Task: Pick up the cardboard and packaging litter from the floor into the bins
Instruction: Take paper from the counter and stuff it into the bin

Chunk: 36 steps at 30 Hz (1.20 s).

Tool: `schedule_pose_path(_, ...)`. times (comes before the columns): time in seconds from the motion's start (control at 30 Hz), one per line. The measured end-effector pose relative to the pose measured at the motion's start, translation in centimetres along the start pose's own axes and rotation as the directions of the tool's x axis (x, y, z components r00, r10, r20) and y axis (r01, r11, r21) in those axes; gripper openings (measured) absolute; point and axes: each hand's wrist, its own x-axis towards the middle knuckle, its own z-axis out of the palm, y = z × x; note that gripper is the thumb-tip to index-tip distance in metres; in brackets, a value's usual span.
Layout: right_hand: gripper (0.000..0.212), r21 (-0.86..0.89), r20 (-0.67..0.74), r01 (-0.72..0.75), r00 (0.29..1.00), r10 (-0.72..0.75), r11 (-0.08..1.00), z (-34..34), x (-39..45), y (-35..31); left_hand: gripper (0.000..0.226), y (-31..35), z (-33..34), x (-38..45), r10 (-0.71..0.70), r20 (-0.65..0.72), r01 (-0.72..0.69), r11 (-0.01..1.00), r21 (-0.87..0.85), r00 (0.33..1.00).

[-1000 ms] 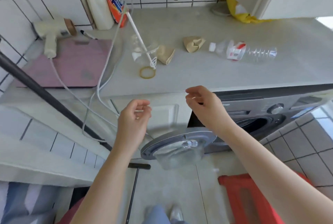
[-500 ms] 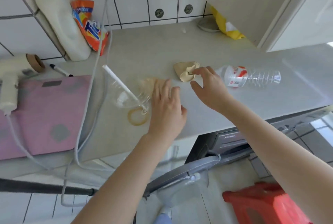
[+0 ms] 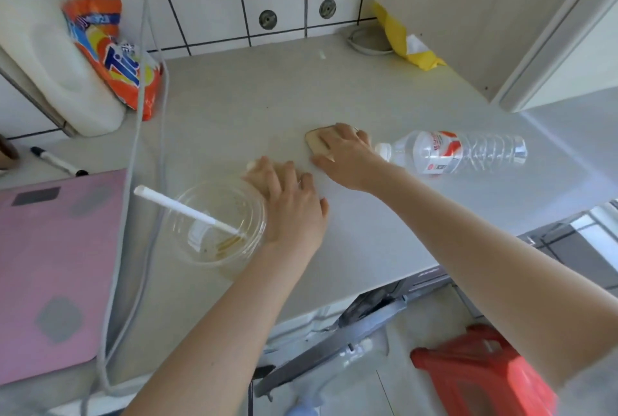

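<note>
Grey countertop [image 3: 368,87]: plastic bottle [image 3: 461,152] lying flat, cup [image 3: 217,225], pink scale [image 3: 50,268], detergent bag [image 3: 113,54].

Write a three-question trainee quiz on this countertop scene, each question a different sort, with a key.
1. True or false: the clear plastic water bottle stands upright on the grey countertop.
2. Which hand covers the crumpled tan paper piece? A. left hand B. right hand
3. Fill in: the white straw sticks out of the clear plastic ____.

Key: 1 false, it lies on its side; 2 B; 3 cup.
</note>
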Motion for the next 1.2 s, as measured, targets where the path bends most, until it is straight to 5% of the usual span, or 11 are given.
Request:
schedule_pose_path(0.1,0.055,-0.036,-0.045,0.025,0.999,-0.027,0.999,0.1,-0.2,0.1,0.04,-0.2,0.9,0.2,0.046,0.025,-0.04,0.978,-0.207,0.999)
schedule_pose_path(0.27,0.046,0.046,-0.132,0.077,0.989,-0.07,0.996,0.3,-1.3,0.2,0.046,0.2,0.8,0.0,0.004,-0.115,-0.023,0.985,-0.171,0.993)
schedule_pose_path(0.53,0.04,0.286,-0.271,0.109,0.962,-0.029,0.952,0.1,-4.9,0.5,0.039,1.3,-0.6,-0.5,-0.061,-0.191,-0.015,0.926,-0.377,0.98)
schedule_pose_path(0.7,0.023,0.351,-0.403,0.086,0.913,0.067,0.932,-0.1,-8.4,0.8,0.059,1.5,-0.5,-1.7,-0.001,-0.191,-0.094,0.868,-0.488,0.982)
schedule_pose_path(0.83,0.019,0.504,-0.423,0.028,0.879,0.219,0.863,-0.7,-12.7,1.8,0.077,1.6,-1.2,-3.4,0.01,-0.231,-0.162,0.744,-0.649,0.973)
schedule_pose_path(1.03,0.02,0.654,-0.384,-0.038,0.844,0.375,0.756,-0.9,-21.5,4.3,0.07,3.3,-3.2,-7.4,-0.086,-0.243,-0.173,0.483,-0.859,0.966)
schedule_pose_path(1.2,0.016,0.734,-0.38,-0.09,0.767,0.517,0.673,-0.1,-30.3,7.2,0.066,7.5,-5.6,-12.8,0.0,-0.23,-0.215,0.353,-0.91,0.973)
